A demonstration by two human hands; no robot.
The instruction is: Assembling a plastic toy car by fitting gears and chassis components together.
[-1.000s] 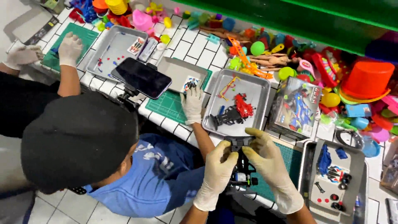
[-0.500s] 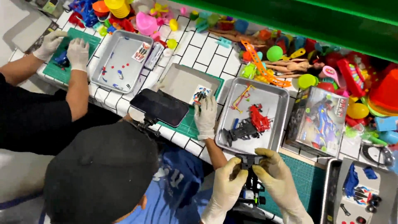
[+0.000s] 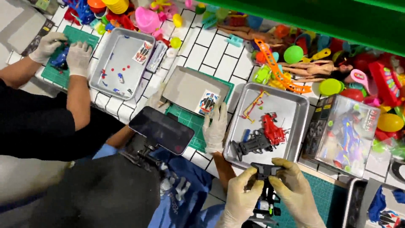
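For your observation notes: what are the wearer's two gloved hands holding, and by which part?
Both hands, left hand and right hand, grip a black toy car frame by its top end, one on each side.

Against the shiny metal tray (image 3: 295,105) that holds the red toy car body (image 3: 273,128), the view has swung left, so the tray now sits right of centre. The cream-gloved left hand (image 3: 241,198) and right hand (image 3: 295,195), which overlapped the tray's near rim a second ago, are now just below that rim, pinching the small black toy car chassis (image 3: 266,192) between them. A co-worker's white-gloved hand (image 3: 216,128), earlier against the tray's left rim, now rests beside it on the green cutting mat (image 3: 190,122). Far left of the tray, another co-worker's two gloved hands (image 3: 63,50) have come together.
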